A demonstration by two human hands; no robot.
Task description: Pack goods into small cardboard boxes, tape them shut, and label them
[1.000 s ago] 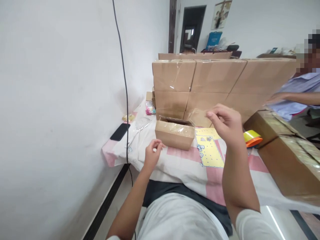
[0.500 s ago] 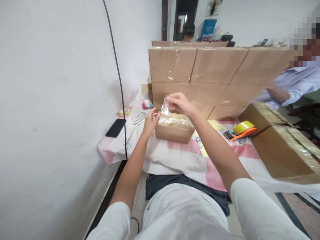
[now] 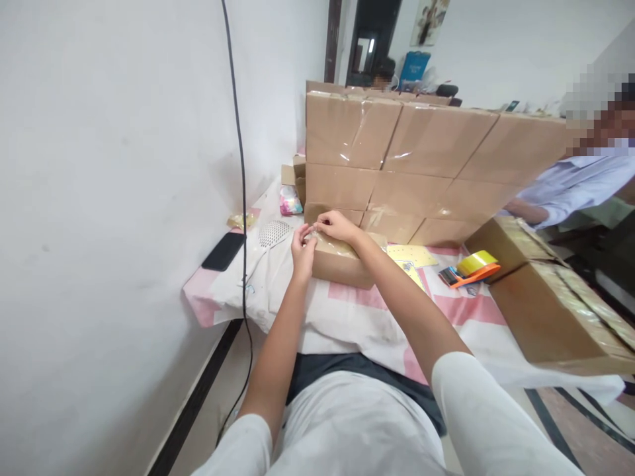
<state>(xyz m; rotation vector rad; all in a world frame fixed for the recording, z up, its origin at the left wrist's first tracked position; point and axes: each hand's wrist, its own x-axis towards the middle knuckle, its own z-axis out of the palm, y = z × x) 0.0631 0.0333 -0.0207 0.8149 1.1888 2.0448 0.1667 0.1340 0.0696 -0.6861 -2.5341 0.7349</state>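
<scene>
- The left hand [image 3: 302, 246] and the right hand [image 3: 336, 226] are brought together at the left top edge of the small box [image 3: 343, 260], on the table [image 3: 347, 317].
- A clear tape strip [image 3: 313, 233] is pinched between both hands' fingertips.
- Half a second earlier, the strip was held higher above the box.

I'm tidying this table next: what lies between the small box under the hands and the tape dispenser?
In the head view, a yellow sheet lies on the cloth between the small box and the tape dispenser.
</scene>
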